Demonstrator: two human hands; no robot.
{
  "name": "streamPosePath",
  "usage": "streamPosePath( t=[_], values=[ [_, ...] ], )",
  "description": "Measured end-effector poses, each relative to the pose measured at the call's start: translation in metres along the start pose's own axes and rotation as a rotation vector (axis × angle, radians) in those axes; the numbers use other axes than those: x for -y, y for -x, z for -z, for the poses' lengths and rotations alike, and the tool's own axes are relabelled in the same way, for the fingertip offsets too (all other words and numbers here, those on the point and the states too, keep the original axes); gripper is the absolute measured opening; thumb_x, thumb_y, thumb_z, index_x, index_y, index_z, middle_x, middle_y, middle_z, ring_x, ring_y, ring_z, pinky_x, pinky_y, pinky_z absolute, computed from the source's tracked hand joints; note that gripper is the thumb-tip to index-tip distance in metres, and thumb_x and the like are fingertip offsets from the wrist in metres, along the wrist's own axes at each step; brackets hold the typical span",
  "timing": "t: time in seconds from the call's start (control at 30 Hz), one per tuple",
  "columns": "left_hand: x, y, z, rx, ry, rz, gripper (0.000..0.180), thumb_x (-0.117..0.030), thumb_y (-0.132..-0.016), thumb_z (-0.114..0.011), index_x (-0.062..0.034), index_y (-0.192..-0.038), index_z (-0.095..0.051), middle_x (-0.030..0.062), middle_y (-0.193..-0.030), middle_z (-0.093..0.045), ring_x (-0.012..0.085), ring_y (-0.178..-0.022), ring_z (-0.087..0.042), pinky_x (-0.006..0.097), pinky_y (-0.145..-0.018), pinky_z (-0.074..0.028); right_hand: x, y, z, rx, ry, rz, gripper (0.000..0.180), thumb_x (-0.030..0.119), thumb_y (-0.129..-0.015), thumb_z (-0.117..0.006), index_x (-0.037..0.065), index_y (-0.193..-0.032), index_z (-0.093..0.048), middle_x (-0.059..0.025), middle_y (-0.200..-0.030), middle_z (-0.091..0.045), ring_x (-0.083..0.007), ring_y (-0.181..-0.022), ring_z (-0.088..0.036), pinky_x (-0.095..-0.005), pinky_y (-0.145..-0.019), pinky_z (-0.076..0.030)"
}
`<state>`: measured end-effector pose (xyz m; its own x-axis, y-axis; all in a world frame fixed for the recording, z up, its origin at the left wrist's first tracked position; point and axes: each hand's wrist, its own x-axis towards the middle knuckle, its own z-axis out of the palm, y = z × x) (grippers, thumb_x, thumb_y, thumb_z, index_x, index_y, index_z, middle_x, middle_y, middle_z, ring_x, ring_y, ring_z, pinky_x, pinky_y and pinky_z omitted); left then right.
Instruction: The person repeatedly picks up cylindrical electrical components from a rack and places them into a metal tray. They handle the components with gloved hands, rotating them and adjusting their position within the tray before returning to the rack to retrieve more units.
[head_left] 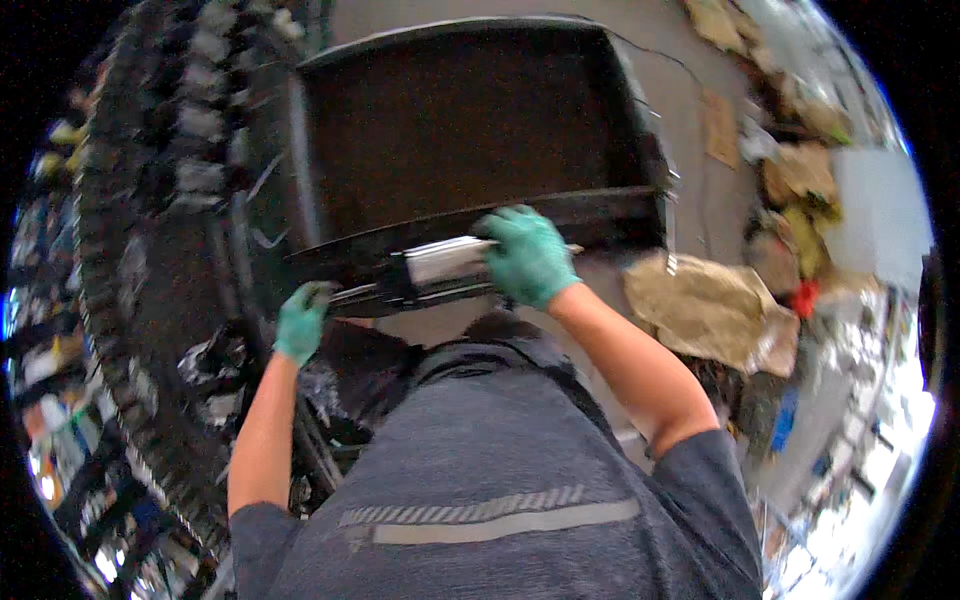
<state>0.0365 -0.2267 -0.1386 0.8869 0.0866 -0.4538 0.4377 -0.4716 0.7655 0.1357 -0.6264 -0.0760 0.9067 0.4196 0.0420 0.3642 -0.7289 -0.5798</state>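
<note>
A ribbed black belt curves down the left. The left hand, in a green rubber glove, grips the end of a long shiny metal bar. The right hand, gloved too, clasps its middle, against the near rim of a big, dark, square tray. Crumpled brown cardboard lies right.

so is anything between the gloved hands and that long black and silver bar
Nothing visible. The right hand grips the bar at its silver middle, and the left hand is on its near end, by the black bin edge.
</note>
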Motion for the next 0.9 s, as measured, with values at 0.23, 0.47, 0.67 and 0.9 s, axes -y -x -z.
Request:
streamPosePath(
  t=[0.23,0.47,0.67,0.9],
  values=[
    [-0.039,-0.005,-0.013,-0.082,0.377,0.493,0.03,-0.036,-0.101,-0.063,-0.0066,-0.108,-0.066,0.006,-0.079,-0.065,0.0185,-0.06,-0.06,0.034,-0.05,-0.049,0.001,-0.001,-0.004,0.018,-0.008,-0.006,0.02,0.011,-0.078,-0.067,0.011,-0.098,-0.071,-0.0125,-0.1,-0.069,-0.0372,-0.102,-0.062,-0.0488,-0.089,-0.051],
    [0.0,0.01,0.003,0.035,-0.093,-0.248,0.029,-0.027,-0.097,-0.07,-0.0024,-0.113,-0.071,0.0067,-0.087,-0.067,0.025,-0.088,-0.067,0.035,-0.086,-0.052,0.002,-0.003,-0.004,0.011,-0.046,0.004,0.019,0.011,-0.078,-0.067,0.01,-0.097,-0.072,-0.0128,-0.101,-0.069,-0.0371,-0.101,-0.062,-0.0484,-0.087,-0.052],
    [-0.037,-0.005,0.002,0.101,0.471,0.529,0.038,-0.034,-0.102,-0.063,-0.0002,-0.118,-0.069,0.0058,-0.08,-0.065,0.0129,-0.077,-0.06,0.027,-0.075,-0.051,0.003,-0.004,-0.003,-0.023,-0.088,0.038,0.024,0.001,-0.073,-0.063,0.006,-0.095,-0.07,-0.0146,-0.096,-0.068,-0.0385,-0.097,-0.061,-0.0482,-0.085,-0.051],
    [-0.005,0.018,-0.012,-0.087,0.205,-0.28,0.031,-0.023,-0.1,-0.067,-0.0059,-0.125,-0.066,0.0053,-0.109,-0.066,0.012,-0.09,-0.058,0.028,-0.081,-0.049,0.003,-0.005,-0.004,-0.008,-0.065,0.013,0.02,0.007,-0.076,-0.065,0.008,-0.096,-0.071,-0.0133,-0.097,-0.068,-0.0374,-0.099,-0.062,-0.0483,-0.086,-0.051]
  ],
)
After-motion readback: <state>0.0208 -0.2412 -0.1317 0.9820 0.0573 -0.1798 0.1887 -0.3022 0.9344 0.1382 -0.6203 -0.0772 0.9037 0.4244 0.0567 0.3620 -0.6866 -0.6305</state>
